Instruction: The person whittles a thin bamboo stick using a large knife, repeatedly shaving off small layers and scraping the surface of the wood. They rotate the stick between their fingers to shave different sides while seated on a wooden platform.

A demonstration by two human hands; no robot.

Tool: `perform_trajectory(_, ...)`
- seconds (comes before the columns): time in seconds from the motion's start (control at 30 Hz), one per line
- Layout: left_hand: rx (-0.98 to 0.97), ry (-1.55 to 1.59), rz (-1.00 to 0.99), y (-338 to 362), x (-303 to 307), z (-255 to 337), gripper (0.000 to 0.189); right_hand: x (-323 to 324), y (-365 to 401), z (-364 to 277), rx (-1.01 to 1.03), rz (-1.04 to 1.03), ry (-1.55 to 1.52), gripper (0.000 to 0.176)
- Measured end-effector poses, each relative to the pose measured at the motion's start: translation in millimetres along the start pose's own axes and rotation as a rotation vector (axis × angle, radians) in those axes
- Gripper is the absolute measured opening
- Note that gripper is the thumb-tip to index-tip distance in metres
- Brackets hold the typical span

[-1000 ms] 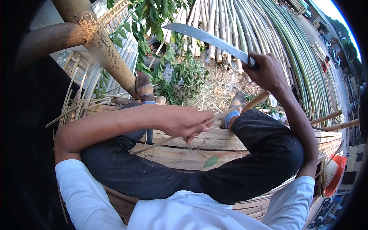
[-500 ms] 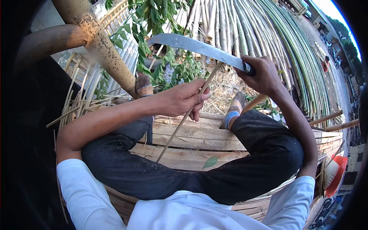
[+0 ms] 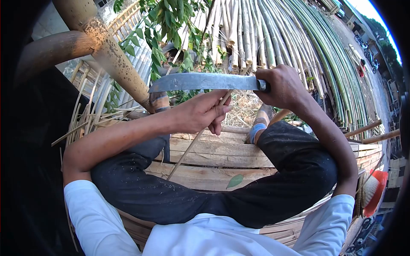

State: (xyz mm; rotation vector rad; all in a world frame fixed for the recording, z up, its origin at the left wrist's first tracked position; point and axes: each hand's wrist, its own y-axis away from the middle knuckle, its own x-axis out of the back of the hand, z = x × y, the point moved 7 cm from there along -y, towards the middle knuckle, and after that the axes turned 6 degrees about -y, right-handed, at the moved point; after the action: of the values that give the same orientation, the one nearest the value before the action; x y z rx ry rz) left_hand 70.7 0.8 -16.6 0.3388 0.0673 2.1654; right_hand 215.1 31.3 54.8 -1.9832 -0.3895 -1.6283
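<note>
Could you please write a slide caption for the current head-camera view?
Left hand grips a thin stick; right hand holds a long knife crossing in front of it, above pale wooden slats.

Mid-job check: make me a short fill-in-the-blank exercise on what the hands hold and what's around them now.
The right hand grips the knife by its ____.
Of the knife and the thin stick, the left hand holds the ____.
From its grip, the knife points toward the picture's ____ edge.
A single green ____ lies on the slats between the legs.

Missing words: handle; stick; left; leaf.
</note>
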Motion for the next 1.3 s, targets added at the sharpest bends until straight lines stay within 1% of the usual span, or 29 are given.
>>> perform_trajectory(0.03,-0.001,-0.001,0.000,-1,-1,-2,0.018,0,0,1,0.000,0.001,0.001,0.011)
perform_trajectory(0.1,-0.095,0.079,-0.041,-2,-5,-1,0.018,0,1,2,0.014,0.014,0.015,0.010)
perform_trajectory(0.13,-0.096,0.077,-0.042,-2,-4,-1,0.018,1,0,2,0.013,0.016,0.016,0.010)
perform_trajectory(0.2,-0.101,0.244,-0.065,-3,-3,1,0.022,5,1,8,-0.087,0.048,-0.076,0.010)
perform_trajectory(0.23,-0.102,0.240,-0.068,-4,-3,1,0.022,6,1,9,-0.090,0.052,-0.075,0.010)
perform_trajectory(0.3,-0.095,0.384,-0.060,-3,-2,1,0.025,7,1,11,-0.105,0.059,-0.072,0.011)
perform_trajectory(0.43,-0.091,0.368,0.005,-2,0,4,0.026,2,-1,18,-0.114,0.052,-0.057,0.014)
perform_trajectory(0.53,-0.100,0.403,0.031,-2,4,1,0.027,3,0,29,-0.149,0.115,-0.108,0.018)
perform_trajectory(0.6,-0.057,0.328,0.010,1,1,1,0.025,8,5,46,-0.401,0.134,-0.288,0.025)
perform_trajectory(0.63,-0.057,0.324,0.011,0,1,2,0.025,7,8,49,-0.405,0.159,-0.326,0.034)
perform_trajectory(0.67,-0.081,0.312,0.021,-1,2,4,0.025,6,9,49,-0.401,0.161,-0.327,0.034)
perform_trajectory(0.73,-0.112,0.302,0.037,-1,5,7,0.025,5,11,53,-0.430,0.178,-0.443,0.037)
perform_trajectory(0.8,-0.186,0.263,0.090,-3,9,12,0.024,6,10,51,-0.402,0.198,-0.480,0.038)
perform_trajectory(0.87,-0.211,0.272,0.105,-5,12,13,0.026,10,5,39,-0.262,0.219,-0.544,0.039)
perform_trajectory(0.93,-0.231,0.279,0.127,-4,15,16,0.027,16,2,23,-0.242,0.199,-0.544,0.036)
perform_trajectory(1.0,-0.189,0.348,0.171,-4,18,15,0.030,19,-3,10,-0.150,0.187,-0.450,0.030)
perform_trajectory(1.03,-0.162,0.354,0.191,-2,18,17,0.033,24,-6,3,-0.041,0.236,-0.375,0.014)
perform_trajectory(1.07,-0.162,0.348,0.192,-3,19,16,0.033,24,-7,0,-0.039,0.242,-0.375,0.014)
perform_trajectory(1.13,-0.214,0.334,0.138,-5,17,18,0.035,22,-9,-12,0.049,0.226,-0.226,0.013)
perform_trajectory(1.2,-0.205,0.336,0.150,-5,18,16,0.035,21,-11,-19,0.058,0.213,-0.226,0.014)
perform_trajectory(1.27,-0.203,0.398,0.094,-7,16,12,0.032,19,-12,-28,0.096,0.140,-0.141,0.014)
perform_trajectory(1.3,-0.168,0.394,0.135,-6,15,13,0.030,18,-13,-29,0.082,0.137,-0.122,0.011)
